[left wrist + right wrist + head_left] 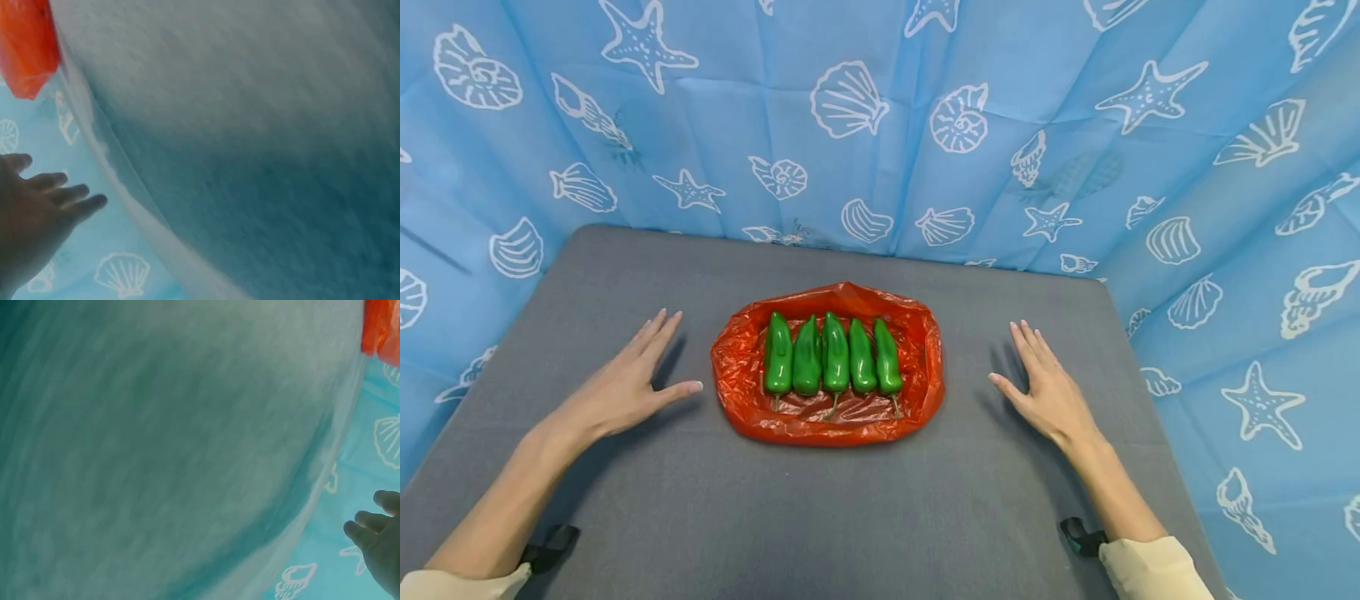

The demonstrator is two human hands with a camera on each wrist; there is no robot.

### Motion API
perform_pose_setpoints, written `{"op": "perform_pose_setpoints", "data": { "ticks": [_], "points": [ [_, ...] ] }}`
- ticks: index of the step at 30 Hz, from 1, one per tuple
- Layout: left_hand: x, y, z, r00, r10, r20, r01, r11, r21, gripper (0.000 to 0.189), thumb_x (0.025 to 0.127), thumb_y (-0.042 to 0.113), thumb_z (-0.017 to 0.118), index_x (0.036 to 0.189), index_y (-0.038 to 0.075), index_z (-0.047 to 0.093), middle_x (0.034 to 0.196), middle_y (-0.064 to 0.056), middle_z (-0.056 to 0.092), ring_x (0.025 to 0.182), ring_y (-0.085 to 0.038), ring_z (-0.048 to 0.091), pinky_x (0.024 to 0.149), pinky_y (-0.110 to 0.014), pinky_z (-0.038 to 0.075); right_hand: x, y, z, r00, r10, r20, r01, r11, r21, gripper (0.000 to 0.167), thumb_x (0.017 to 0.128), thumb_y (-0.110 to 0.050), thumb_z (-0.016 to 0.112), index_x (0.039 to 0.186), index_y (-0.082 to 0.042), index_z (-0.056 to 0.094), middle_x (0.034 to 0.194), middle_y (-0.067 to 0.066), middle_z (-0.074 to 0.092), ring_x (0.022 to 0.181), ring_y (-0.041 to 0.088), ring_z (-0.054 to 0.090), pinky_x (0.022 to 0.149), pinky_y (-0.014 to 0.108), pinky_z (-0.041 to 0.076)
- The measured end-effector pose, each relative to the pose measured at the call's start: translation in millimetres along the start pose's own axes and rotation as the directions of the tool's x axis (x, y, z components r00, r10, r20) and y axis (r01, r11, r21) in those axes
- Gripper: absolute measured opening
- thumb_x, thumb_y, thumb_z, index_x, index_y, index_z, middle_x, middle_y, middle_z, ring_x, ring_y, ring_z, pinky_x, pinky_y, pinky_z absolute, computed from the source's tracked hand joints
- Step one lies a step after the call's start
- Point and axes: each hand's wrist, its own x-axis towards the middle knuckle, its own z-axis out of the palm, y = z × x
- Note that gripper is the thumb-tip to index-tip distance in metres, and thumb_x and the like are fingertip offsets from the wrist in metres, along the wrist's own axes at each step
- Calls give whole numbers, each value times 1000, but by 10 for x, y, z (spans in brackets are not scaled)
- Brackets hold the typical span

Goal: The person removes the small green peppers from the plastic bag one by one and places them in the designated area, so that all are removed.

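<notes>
Several green peppers [836,354] lie side by side in a row, stems toward the near side, in a red plastic bag [827,432] with its edge rolled down around them. To the left of the bag is my left hand [636,385], fingers straight and thumb spread toward the bag, holding nothing. My right hand [1041,390] is on the bag's other side, its fingers likewise extended and nothing in it. Both hands are apart from the bag. Each wrist view catches a corner of the red bag and part of a hand.
A grey cloth-covered table [850,517] lies under everything. Behind it and along its sides hangs a blue curtain [880,125] printed with white shells and starfish. Dark straps [1078,537] are on both wrists, just beyond the cream sleeves [1153,571].
</notes>
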Motion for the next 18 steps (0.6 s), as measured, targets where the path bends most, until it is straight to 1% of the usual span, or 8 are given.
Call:
{"op": "perform_pose_setpoints", "data": {
  "ticks": [2,6,10,13,15,17,18],
  "points": [
    [21,28,4,1000,-4,19,4,999,-39,108,88,60,67,161,21,-2,165,-19,-3,147,-49,9,105,-75,21,4,-38,9,999,-25,-28,25,999,25,82,95,-46,65,159,-16,24,162,13,25,145,40,28,107,65,29],
    [65,86,9,999,8,46,-4,996,-92,110,87,59,69,161,21,-2,165,-20,0,146,-49,12,107,-73,20,26,-99,29,992,-77,-104,84,995,63,77,92,-36,71,156,-13,34,157,13,37,132,41,43,104,61,35],
    [92,138,21,998,27,61,-19,991,-135,113,84,60,71,161,19,0,164,-22,5,145,-50,15,108,-71,20,52,-180,38,981,-111,-157,127,988,93,74,89,-29,75,153,-12,40,152,13,45,122,39,50,99,57,40],
    [109,171,40,997,47,57,-37,987,-158,113,82,59,74,161,16,7,163,-23,12,145,-50,19,109,-70,22,64,-257,43,978,-117,-172,141,981,134,73,88,-26,76,152,-15,43,148,13,50,111,36,56,93,54,45],
    [123,194,57,997,63,49,-54,984,-168,112,80,58,76,161,13,13,162,-25,18,143,-49,25,108,-69,25,70,-305,50,975,-124,-182,155,974,166,72,87,-23,77,151,-16,44,144,14,54,104,34,60,88,52,48],
    [139,217,77,996,80,39,-72,981,-181,110,80,57,77,160,11,17,160,-25,23,140,-48,31,106,-69,28,80,-354,52,972,-133,-193,174,961,213,71,87,-19,78,150,-17,46,140,14,56,99,32,63,84,50,52],
    [148,227,87,996,87,35,-79,979,-188,109,80,56,78,160,11,19,159,-25,26,139,-47,35,105,-69,30,87,-377,53,970,-139,-200,185,954,235,70,87,-17,78,150,-16,47,138,15,58,99,32,64,84,49,53]
  ]
}}
